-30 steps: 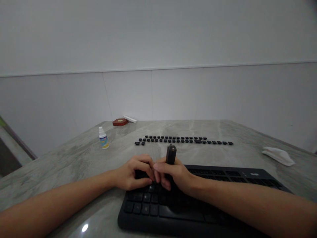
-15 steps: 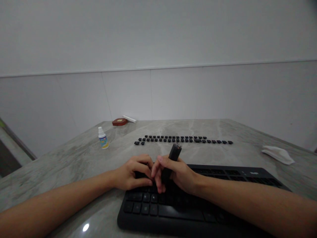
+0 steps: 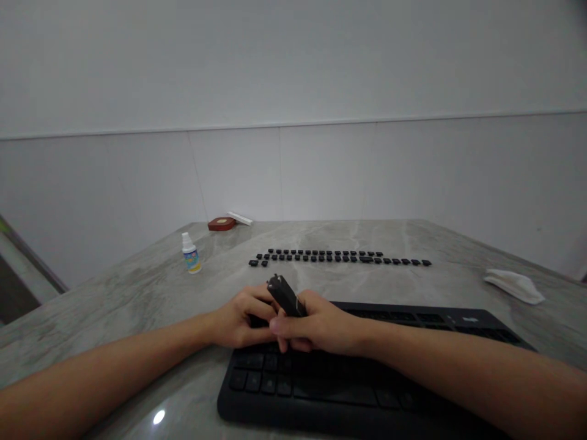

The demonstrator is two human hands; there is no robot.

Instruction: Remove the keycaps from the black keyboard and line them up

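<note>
A black keyboard [image 3: 334, 391] lies in front of me, its lower left keys showing and much of the rest behind my hands and right forearm. My right hand [image 3: 316, 324] is closed around a thick black stick-like tool [image 3: 285, 296], whose end with small metal prongs points up and to the left. The tool's lower end is hidden by the fingers. My left hand [image 3: 247, 318] rests over the keyboard's upper left part, fingers curled and thumb drawn in, touching or nearly touching the right fingers. What its fingertips hold, if anything, is hidden.
Beyond the keyboard, black keycaps [image 3: 321, 258] lie in rows on the grey marbled table [image 3: 192, 311]. A small white bottle [image 3: 191, 255] stands at left. A reddish-brown case [image 3: 221, 224] and a white strip [image 3: 240, 218] lie farther back. At right is a white cloth [image 3: 514, 285].
My right hand has shifted slightly left, and the tool has swung from leaning right to leaning left. My left hand has hardly moved. The keycap rows look the same.
</note>
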